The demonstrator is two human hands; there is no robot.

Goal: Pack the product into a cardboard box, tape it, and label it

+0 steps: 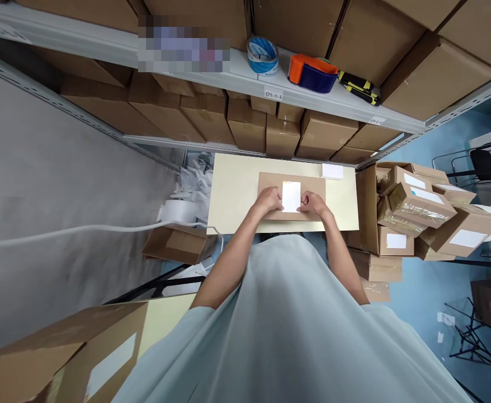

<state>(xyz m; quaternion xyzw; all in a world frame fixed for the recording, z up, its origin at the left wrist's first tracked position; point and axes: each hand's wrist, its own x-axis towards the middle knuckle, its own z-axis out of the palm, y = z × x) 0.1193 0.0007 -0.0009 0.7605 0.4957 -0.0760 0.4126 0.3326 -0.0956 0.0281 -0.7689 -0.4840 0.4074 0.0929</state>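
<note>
A flat brown cardboard box (270, 179) lies on the pale yellow table (234, 184). On its top face is a white label (291, 196), upright and near the middle. My left hand (272, 198) pinches the label's lower left corner, fingers curled. At the lower right corner my right hand (311, 202) does the same, its thumb and finger closed on the edge. Whether the label is stuck down cannot be made out. Behind the box, toward the right, a stack of white labels (332, 171) rests on the table.
A shelf (237, 70) above the table's far side holds blue tape (263, 56), an orange and blue tape dispenser (312, 73) and yellow-black cutters (358, 87). A large carton (366, 207) full of labelled parcels stands right. Plastic packaging (197, 184) and an open box (180, 243) are left.
</note>
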